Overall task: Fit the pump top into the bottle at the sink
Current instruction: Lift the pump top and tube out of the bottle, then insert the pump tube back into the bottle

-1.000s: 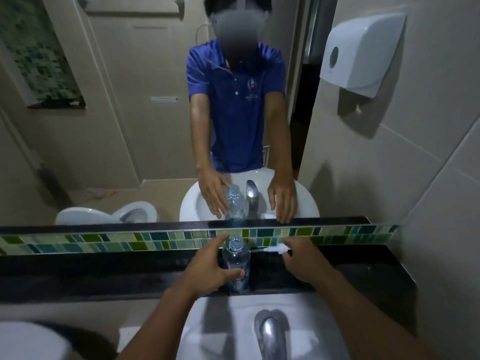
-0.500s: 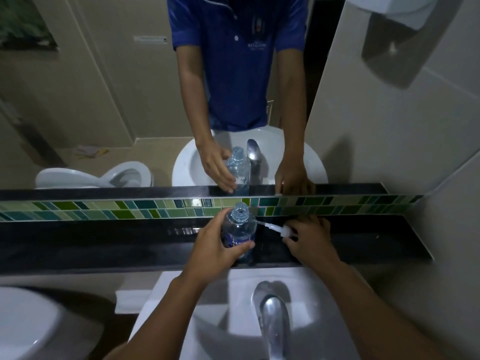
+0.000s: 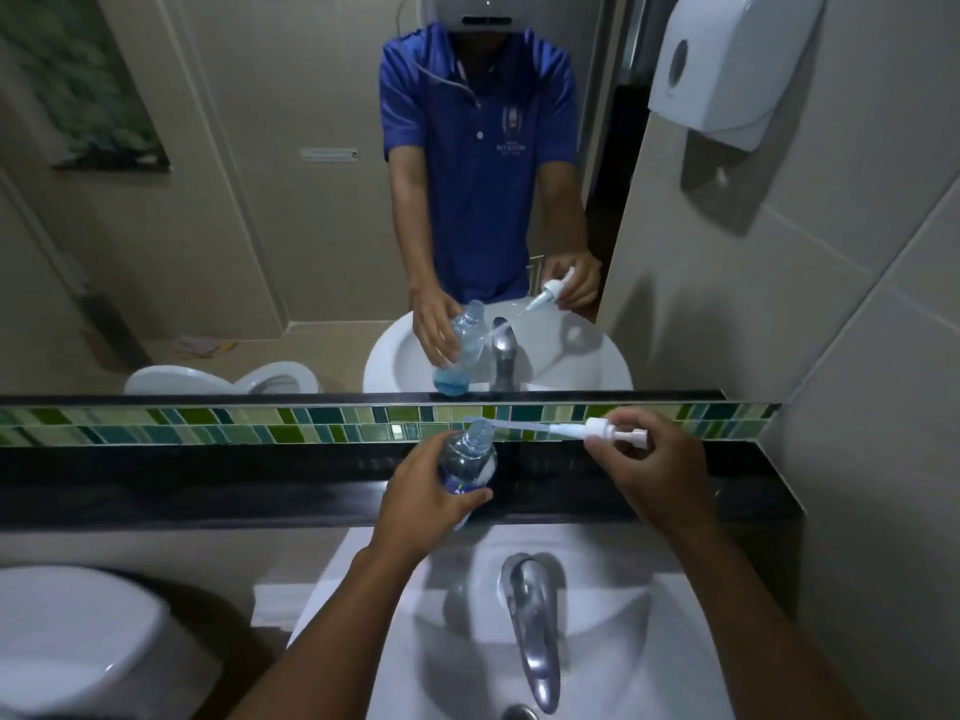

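My left hand (image 3: 426,498) grips a clear plastic bottle (image 3: 467,459) with an open neck, tilted a little to the right above the black ledge (image 3: 208,485). My right hand (image 3: 649,470) holds the white pump top (image 3: 605,432) lying sideways, head to the right. Its thin dip tube (image 3: 504,424) points left, and the tube's tip hovers just above the bottle's mouth. In the mirror the bottle shows blue liquid at its bottom.
A white sink (image 3: 613,615) with a chrome tap (image 3: 530,621) lies below my arms. A strip of green tiles (image 3: 260,426) runs under the mirror. A white dispenser (image 3: 727,65) hangs on the right wall. A toilet lid (image 3: 78,641) sits at lower left.
My right hand has lifted the pump top off the ledge and swung its tube over the bottle's mouth. My left hand has tilted the bottle while still holding it.
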`<state>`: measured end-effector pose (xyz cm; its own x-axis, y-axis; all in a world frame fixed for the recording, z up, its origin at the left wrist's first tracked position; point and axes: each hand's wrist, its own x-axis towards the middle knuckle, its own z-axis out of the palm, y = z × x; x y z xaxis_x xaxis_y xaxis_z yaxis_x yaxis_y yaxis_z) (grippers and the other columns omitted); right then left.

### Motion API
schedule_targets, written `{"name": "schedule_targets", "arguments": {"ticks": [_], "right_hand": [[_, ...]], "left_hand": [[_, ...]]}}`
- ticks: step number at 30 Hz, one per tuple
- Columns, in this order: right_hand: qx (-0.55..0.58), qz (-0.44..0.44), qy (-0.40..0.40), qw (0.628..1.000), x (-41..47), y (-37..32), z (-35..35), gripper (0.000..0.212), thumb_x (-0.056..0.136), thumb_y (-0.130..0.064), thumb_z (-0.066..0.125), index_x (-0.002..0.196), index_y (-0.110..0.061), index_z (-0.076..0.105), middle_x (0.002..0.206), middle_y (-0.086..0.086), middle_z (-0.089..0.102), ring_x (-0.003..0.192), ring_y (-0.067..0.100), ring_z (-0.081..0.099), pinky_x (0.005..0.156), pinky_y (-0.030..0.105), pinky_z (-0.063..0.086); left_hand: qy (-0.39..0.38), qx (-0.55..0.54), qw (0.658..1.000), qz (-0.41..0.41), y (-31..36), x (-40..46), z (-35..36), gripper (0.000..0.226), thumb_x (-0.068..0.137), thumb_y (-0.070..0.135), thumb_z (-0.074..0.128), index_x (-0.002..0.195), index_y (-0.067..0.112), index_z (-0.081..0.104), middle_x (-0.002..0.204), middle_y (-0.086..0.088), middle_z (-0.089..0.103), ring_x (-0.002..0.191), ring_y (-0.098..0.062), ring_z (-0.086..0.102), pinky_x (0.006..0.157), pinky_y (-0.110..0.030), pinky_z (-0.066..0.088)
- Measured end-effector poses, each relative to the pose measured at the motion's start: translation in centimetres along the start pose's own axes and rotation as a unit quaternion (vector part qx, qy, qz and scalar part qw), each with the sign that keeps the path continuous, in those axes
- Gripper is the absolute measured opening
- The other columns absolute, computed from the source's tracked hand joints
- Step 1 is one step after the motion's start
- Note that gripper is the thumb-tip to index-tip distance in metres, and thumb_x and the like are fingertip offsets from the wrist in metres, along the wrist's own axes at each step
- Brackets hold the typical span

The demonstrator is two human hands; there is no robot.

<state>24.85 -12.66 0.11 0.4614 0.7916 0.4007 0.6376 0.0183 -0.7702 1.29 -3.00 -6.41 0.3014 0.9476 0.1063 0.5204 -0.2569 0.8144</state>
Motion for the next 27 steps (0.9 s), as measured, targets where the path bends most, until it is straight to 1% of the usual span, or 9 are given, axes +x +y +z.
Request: {"name": "schedule_targets", "arguments": {"ticks": [4,6,8,10,12,15,19,24,27], "right_hand": [[0.018,-0.006,0.025,1.0,-1.5,-2.8,-3.3,0.016,0.073,-0.01,0.082,0.083,-0.013,0.07,0.072,0.006,0.072,0.062,0.02,0.066,0.055,0.03,0.057],[0.05,-0.003,0.028,0.998,-2.3,-4.0,-4.6,0.014,0.075,-0.005,0.081,0.081,-0.011,0.07,0.069,0.012,0.071,0.058,0.018,0.063,0.052,0.024,0.054],[0.064,-0.002,0.017,0.998,-3.0,-5.0,-5.8,0.013,0.076,-0.004,0.079,0.082,-0.009,0.07,0.07,0.011,0.07,0.056,0.008,0.062,0.05,0.012,0.05],[0.058,0.01,0.002,0.998,-3.6,-5.8,-6.8,0.013,0.077,-0.006,0.079,0.085,-0.009,0.07,0.074,0.007,0.071,0.059,0.0,0.063,0.051,0.009,0.049],[0.051,0.02,-0.009,0.998,-4.2,-6.4,-7.5,0.013,0.076,-0.009,0.08,0.085,-0.012,0.071,0.077,0.004,0.072,0.063,0.0,0.064,0.052,0.012,0.051],[0.025,0.018,-0.017,0.999,-5.0,-7.2,-8.1,0.013,0.076,-0.014,0.081,0.083,-0.017,0.07,0.077,0.003,0.073,0.071,0.012,0.065,0.054,0.024,0.055],[-0.001,0.015,-0.01,1.0,-5.5,-7.9,-8.6,0.013,0.075,-0.019,0.082,0.082,-0.019,0.07,0.077,0.001,0.073,0.067,0.021,0.066,0.059,0.038,0.059],[-0.003,0.009,-0.014,1.0,-6.2,-8.5,-9.0,0.013,0.076,-0.019,0.081,0.081,-0.019,0.07,0.077,0.002,0.073,0.07,0.025,0.067,0.06,0.041,0.06],[-0.009,0.008,-0.016,1.0,-6.4,-8.7,-9.2,0.013,0.075,-0.019,0.081,0.08,-0.018,0.069,0.075,0.004,0.072,0.067,0.022,0.066,0.056,0.035,0.058]], "left_hand": [[0.016,0.075,0.997,0.007,1.2,-1.7,-1.7,0.084,0.062,0.036,0.093,0.135,0.026,0.053,0.129,0.003,0.063,0.115,-0.021,0.063,0.095,-0.041,0.054],[0.012,0.104,0.995,-0.004,1.6,-2.5,-2.3,0.088,0.065,0.035,0.092,0.141,0.025,0.049,0.136,0.0,0.06,0.121,-0.023,0.059,0.097,-0.039,0.051],[0.009,0.128,0.992,-0.009,2.0,-3.2,-2.8,0.091,0.067,0.037,0.09,0.145,0.023,0.046,0.139,-0.002,0.058,0.123,-0.024,0.057,0.097,-0.038,0.05],[0.014,0.133,0.991,-0.015,2.3,-3.8,-3.2,0.091,0.067,0.038,0.09,0.145,0.023,0.046,0.138,-0.002,0.059,0.122,-0.024,0.057,0.095,-0.037,0.049],[0.016,0.134,0.991,-0.018,2.7,-4.3,-3.5,0.091,0.067,0.039,0.09,0.145,0.023,0.046,0.137,-0.002,0.058,0.121,-0.024,0.057,0.094,-0.037,0.049],[0.018,0.142,0.99,-0.007,3.3,-5.0,-3.8,0.088,0.066,0.041,0.089,0.142,0.026,0.048,0.136,0.0,0.06,0.12,-0.024,0.058,0.092,-0.036,0.048],[0.015,0.159,0.987,0.003,3.7,-5.9,-4.2,0.09,0.066,0.044,0.089,0.143,0.027,0.046,0.134,0.001,0.06,0.118,-0.023,0.059,0.094,-0.039,0.052],[0.013,0.168,0.985,0.02,3.7,-6.9,-4.4,0.088,0.067,0.043,0.089,0.142,0.029,0.045,0.131,0.0,0.06,0.114,-0.023,0.059,0.092,-0.043,0.055],[0.013,0.169,0.985,0.026,3.7,-7.3,-4.5,0.088,0.067,0.043,0.088,0.142,0.029,0.045,0.129,0.0,0.061,0.112,-0.023,0.06,0.091,-0.041,0.055]]}}
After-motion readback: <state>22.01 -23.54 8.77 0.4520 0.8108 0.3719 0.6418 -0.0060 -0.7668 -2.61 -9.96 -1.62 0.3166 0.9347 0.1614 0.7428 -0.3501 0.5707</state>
